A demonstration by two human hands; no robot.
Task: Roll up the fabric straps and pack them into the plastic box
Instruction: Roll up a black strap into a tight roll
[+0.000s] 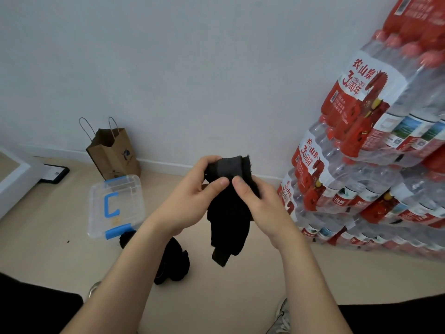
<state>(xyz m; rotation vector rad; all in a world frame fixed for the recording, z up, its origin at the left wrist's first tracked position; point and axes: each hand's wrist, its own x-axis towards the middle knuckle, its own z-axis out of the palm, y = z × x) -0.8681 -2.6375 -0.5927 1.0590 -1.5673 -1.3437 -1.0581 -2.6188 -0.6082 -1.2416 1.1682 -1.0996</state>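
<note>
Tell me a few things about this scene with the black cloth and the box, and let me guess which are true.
1. The left hand and right hand both grip a black fabric strap. True.
2. The plastic box has its lid off. False: the lid sits on it.
3. More black straps lie on the floor below the hands. True.
4. The paper bag lies flat on its side. False: it stands upright by the wall.
5. The packs of bottled water are stacked on the person's left. False: they are on the right.
</note>
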